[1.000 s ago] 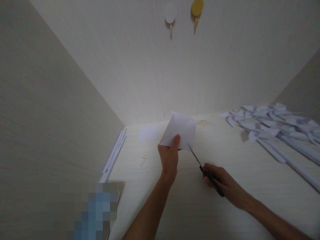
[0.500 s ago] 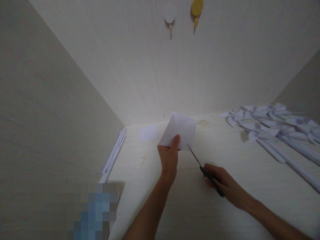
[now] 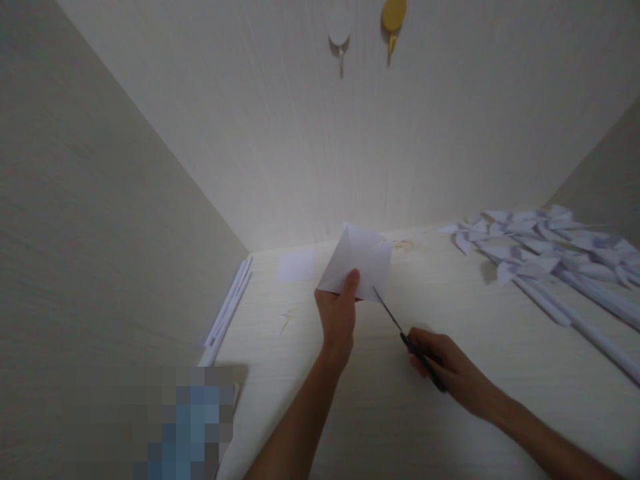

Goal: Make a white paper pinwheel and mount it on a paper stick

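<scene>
My left hand (image 3: 339,313) pinches a square sheet of white paper (image 3: 363,257) along its lower edge, thumb on top and fingers underneath. The sheet shows a crease and a slit near its upper right corner. My right hand (image 3: 435,360) is closed round the dark handles of a pair of scissors (image 3: 423,360). Their thin blades point up and left and meet the lower right part of the sheet. Another flat white paper square (image 3: 295,265) lies on the table to the left of the held sheet.
Several white paper pinwheels (image 3: 530,260) with rolled paper sticks lie at the right. More rolled paper sticks (image 3: 227,307) rest along the left wall. Thin yellowish bits (image 3: 405,245) lie at the back of the table. A white hook (image 3: 340,30) and a yellow hook (image 3: 394,17) are on the back wall.
The scissors' tip has shifted very slightly left along the sheet. My left hand and the paper hold almost the same place.
</scene>
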A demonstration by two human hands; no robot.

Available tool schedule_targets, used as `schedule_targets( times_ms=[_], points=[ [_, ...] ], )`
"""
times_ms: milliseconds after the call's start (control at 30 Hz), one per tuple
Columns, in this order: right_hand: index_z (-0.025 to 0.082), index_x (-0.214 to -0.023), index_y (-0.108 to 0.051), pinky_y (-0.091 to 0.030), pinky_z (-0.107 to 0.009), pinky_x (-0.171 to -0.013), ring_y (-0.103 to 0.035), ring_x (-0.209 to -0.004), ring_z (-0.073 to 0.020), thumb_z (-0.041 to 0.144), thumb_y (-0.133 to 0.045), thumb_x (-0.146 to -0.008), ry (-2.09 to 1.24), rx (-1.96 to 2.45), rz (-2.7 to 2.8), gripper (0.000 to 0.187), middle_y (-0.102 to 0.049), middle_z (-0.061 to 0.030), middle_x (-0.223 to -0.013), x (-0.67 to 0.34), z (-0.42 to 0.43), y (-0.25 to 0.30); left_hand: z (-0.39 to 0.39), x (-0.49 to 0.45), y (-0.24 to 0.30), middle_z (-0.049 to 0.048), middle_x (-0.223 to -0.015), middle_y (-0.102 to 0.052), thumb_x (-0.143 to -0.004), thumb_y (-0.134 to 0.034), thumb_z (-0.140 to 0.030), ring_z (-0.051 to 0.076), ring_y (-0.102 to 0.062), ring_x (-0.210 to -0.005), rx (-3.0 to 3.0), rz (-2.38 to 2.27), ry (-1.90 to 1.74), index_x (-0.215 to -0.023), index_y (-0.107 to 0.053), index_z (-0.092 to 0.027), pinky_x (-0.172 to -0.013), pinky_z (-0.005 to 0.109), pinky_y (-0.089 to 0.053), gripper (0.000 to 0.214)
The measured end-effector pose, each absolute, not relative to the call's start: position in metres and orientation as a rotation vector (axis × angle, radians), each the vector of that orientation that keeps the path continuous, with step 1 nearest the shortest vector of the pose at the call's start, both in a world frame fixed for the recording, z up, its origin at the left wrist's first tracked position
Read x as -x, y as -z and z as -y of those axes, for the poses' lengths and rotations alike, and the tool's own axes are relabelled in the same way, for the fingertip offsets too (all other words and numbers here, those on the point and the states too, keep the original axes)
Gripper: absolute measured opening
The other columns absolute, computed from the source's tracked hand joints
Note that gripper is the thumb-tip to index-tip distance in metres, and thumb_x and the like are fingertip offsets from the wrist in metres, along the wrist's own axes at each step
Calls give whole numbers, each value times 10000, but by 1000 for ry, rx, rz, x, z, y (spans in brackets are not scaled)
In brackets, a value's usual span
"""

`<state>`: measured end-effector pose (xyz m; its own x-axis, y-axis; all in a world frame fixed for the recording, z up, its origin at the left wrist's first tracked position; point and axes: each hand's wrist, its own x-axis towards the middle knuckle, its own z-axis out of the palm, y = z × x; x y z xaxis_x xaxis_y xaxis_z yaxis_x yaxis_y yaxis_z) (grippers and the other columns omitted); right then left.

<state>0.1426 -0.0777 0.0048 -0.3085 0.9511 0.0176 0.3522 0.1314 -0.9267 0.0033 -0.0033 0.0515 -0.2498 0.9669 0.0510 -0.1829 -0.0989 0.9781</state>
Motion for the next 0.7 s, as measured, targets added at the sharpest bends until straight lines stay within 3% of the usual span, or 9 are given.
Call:
schedule_targets(
  times_ms=[700],
  points=[
    [194, -553, -301, -268, -214, -434, -319, -472, -89, 396, -349, -783, -1142, 1280, 1792, 309, -329, 39, -523, -142, 77, -5, 3, -3, -52, 76, -708, -619, -547, -622, -328, 154, -565, -619, -977, -1178, -1534, -726, -608, -92, -458, 233, -465, 296]
  ],
)
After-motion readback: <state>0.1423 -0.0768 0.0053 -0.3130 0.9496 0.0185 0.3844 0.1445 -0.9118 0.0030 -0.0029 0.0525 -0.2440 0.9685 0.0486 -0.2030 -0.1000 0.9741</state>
